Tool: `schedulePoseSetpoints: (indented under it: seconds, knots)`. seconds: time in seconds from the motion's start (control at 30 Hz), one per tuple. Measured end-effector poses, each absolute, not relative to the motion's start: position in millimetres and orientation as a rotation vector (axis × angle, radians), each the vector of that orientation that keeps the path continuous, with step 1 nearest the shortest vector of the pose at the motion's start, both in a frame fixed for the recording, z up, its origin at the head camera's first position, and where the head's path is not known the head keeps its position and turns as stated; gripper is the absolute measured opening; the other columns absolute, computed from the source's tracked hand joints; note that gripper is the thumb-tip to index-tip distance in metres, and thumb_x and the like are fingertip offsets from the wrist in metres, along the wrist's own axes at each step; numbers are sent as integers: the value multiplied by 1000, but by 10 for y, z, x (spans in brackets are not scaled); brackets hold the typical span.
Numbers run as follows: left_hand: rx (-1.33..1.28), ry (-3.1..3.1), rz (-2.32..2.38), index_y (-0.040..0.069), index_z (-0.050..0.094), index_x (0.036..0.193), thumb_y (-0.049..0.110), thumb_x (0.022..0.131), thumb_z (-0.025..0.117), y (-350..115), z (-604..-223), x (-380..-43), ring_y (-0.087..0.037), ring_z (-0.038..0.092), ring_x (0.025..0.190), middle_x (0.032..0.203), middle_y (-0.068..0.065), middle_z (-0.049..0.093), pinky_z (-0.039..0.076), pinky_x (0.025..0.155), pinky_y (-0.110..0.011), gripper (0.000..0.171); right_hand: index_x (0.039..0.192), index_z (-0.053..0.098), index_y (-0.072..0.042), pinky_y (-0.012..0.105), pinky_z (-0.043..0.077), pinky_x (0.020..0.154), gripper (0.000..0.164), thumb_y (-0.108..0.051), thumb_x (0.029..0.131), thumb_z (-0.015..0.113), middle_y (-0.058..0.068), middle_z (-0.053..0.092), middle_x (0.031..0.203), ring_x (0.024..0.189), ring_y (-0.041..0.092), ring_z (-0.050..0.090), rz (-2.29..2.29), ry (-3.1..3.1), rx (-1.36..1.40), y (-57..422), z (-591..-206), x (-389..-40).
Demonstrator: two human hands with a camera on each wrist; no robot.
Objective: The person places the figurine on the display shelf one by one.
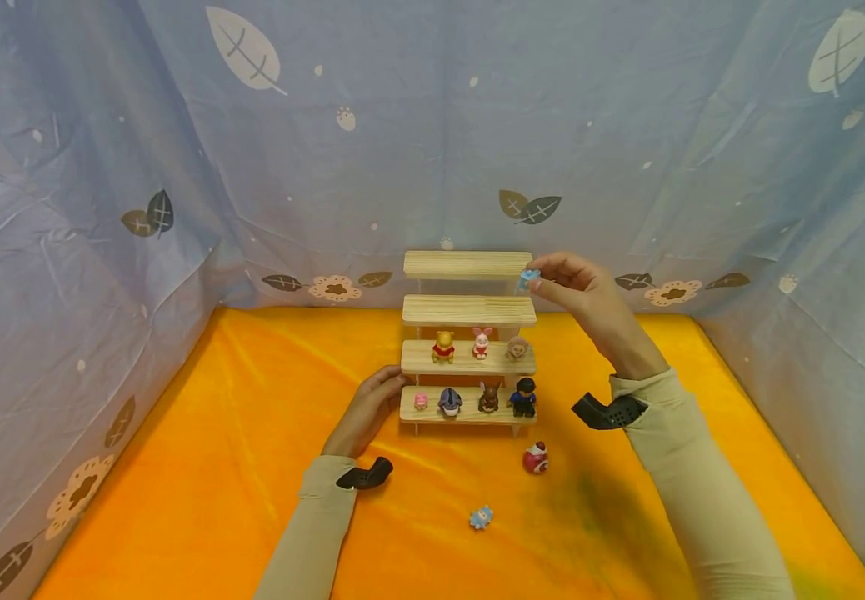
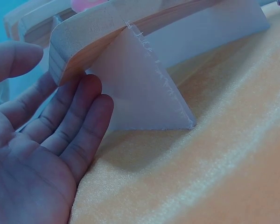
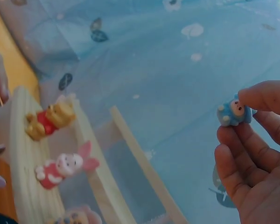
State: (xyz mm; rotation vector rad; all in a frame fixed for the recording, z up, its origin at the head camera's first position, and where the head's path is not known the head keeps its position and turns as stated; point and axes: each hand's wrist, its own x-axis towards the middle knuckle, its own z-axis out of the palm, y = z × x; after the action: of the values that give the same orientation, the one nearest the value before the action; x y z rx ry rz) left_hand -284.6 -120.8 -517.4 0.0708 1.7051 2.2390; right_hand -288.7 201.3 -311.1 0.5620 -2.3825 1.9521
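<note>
Curtain (image 1: 432, 150) behind — blue figurine (image 3: 231, 115) pinched between right fingers (image 3: 231, 173), left fingers (image 2: 89, 133) relaxed, touching shelf (image 2: 79, 39).

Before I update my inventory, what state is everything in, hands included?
Wooden shelf, standing, partly filled.
Seven figurines, in two rows on it.
Small blue figurine, held in air.
Right hand, pinching it.
Left hand, at shelf's lower left end.
Second blue figurine, loose on orange cloth.
Red figurine, also on cloth.
</note>
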Motion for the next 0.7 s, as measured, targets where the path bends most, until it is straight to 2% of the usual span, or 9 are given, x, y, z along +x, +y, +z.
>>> schedulePoseSetpoints:
  seconds: [0.23,0.7]
  knots:
    - [78,1698,2242,0,50,138,22,105,53,-1208,-5152,-2826,-18,59,112,124,-5,58,49,99,-28,40,119,68,-13,22,51,95,23,-22,98,68,-8,68,108,102,14,63,1882,-2463,500,2073,-3141,-3020]
    - [81,1691,2247,0,51,137,20,105,52,-1200,-5143,-2813,-19,60,112,126,-8,59,50,99,-28,38,125,66,-7,25,51,95,34,-28,98,68,-5,68,111,113,27,63,1700,-2675,494,2121,-3279,-3222]
